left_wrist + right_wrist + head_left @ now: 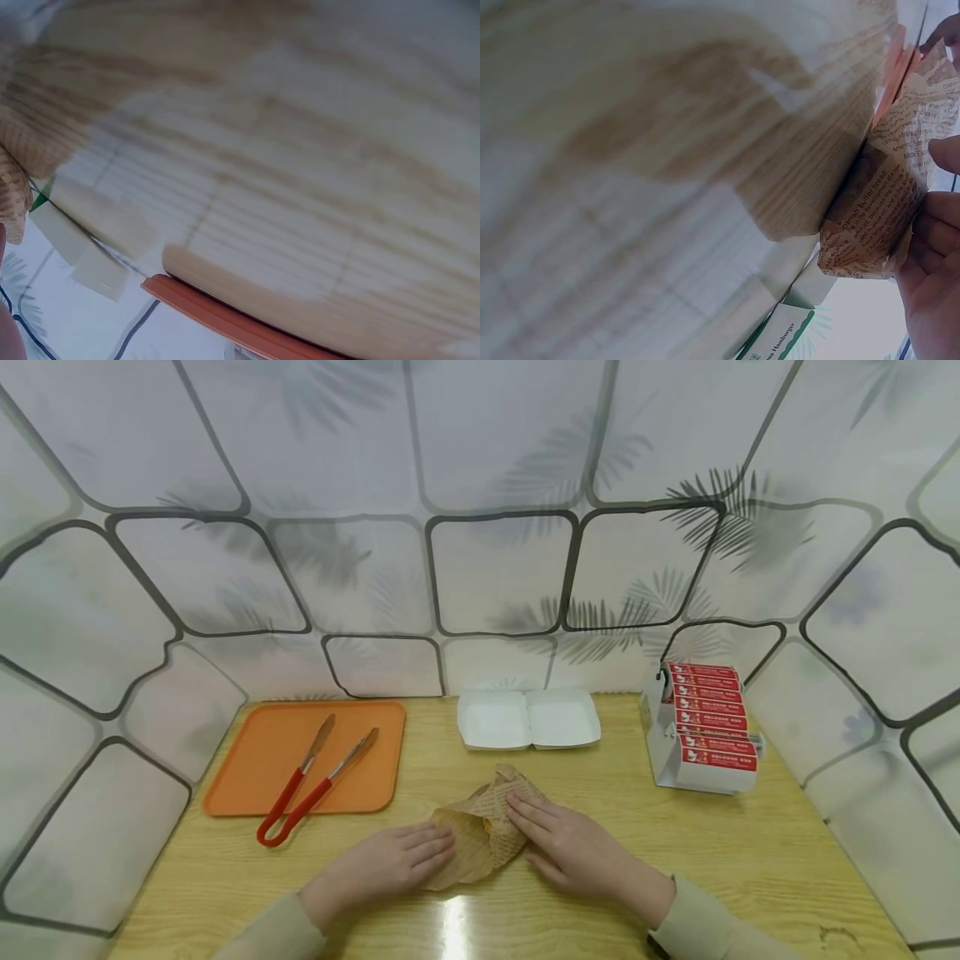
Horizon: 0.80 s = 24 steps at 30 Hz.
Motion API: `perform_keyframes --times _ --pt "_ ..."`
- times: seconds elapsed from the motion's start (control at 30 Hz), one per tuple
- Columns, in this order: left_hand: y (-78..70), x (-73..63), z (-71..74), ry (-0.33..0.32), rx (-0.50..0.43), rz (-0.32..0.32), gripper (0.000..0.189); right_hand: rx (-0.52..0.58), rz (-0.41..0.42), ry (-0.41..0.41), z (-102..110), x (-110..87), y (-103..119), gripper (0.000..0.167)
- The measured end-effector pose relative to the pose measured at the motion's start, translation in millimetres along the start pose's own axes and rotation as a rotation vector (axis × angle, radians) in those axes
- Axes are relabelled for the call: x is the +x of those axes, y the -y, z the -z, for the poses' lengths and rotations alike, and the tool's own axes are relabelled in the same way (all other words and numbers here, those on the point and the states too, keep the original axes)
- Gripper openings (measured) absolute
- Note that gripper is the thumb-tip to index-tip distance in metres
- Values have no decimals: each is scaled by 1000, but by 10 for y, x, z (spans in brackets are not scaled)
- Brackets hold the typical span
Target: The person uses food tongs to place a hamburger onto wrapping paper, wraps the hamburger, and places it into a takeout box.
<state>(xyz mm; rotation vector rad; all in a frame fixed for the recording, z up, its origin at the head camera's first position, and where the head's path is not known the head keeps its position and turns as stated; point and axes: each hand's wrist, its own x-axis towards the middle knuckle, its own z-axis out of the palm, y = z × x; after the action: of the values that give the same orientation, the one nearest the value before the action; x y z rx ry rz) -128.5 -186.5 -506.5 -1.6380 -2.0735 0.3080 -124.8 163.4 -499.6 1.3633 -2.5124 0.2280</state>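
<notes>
A sheet of brown newsprint-patterned wrapping paper lies on the table, partly folded over some food. Only a small orange-yellow bit of that food shows; its kind is hidden. My left hand rests with straight fingers on the paper's flat left part. On the folded right side, my right hand presses with its fingers extended. The right wrist view shows the printed paper bulging beside my right hand. In the left wrist view, just the paper's edge appears at the far left.
An orange tray at the left carries red-handled tongs, their handle end jutting over its front edge. Behind the paper stands an unfolded white hamburger box. A rack of red-labelled white packets is at the right. Patterned walls surround the table.
</notes>
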Motion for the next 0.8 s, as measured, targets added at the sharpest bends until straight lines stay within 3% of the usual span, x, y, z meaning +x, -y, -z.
perform_keyframes --times 0.27,0.4,0.6,0.8 --pt "27 8 -13 -94 27 -29 48 0 11 1 -3 -7 -11 65" --pt "47 46 9 -149 -30 11 32 -5 21 -5 -3 -11 -17 66" --pt "93 152 61 -267 -100 91 41 -8 33 -6 13 -15 -25 67" --pt "148 236 51 -363 -155 131 25 -11 37 1 -2 -24 -36 68"
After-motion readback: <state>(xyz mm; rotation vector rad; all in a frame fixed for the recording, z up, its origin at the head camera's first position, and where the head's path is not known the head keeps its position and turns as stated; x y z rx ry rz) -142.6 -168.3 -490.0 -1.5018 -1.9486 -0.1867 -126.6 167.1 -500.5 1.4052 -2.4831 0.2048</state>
